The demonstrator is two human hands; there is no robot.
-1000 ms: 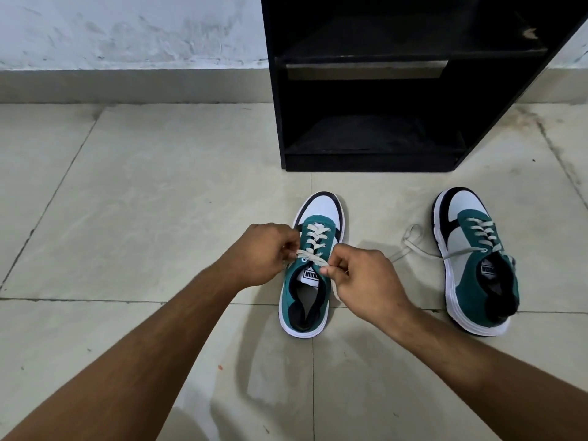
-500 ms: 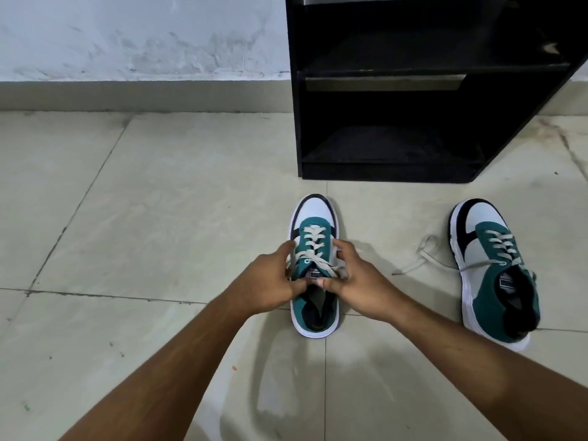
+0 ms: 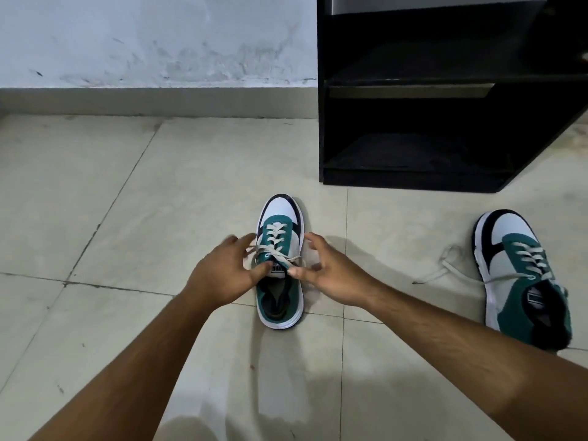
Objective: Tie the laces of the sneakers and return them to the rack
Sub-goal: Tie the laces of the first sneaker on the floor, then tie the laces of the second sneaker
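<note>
A teal, white and black sneaker (image 3: pixel 280 224) stands on the floor tiles in the middle, toe pointing at the rack. Its cream laces (image 3: pixel 276 253) lie crossed over the tongue. My left hand (image 3: pixel 222 275) is at its left side, fingers spread and blurred, thumb resting by the tongue. My right hand (image 3: pixel 331 275) is at its right side, fingers apart, thumb tip touching the lace end. The second sneaker (image 3: pixel 521 275) stands to the right, its laces (image 3: pixel 445 265) loose and trailing on the floor. The black shoe rack (image 3: pixel 321 122) stands behind, its shelves bare.
A pale wall (image 3: pixel 152 39) with a low skirting runs behind the tiled floor (image 3: pixel 143 202). The rack's bottom shelf (image 3: pixel 413 154) opens toward me, just beyond the middle sneaker's toe.
My hands have let the laces go slack and spread their fingers at either side of the shoe. The camera has shifted left and tilted up, so the rack and second sneaker sit further right.
</note>
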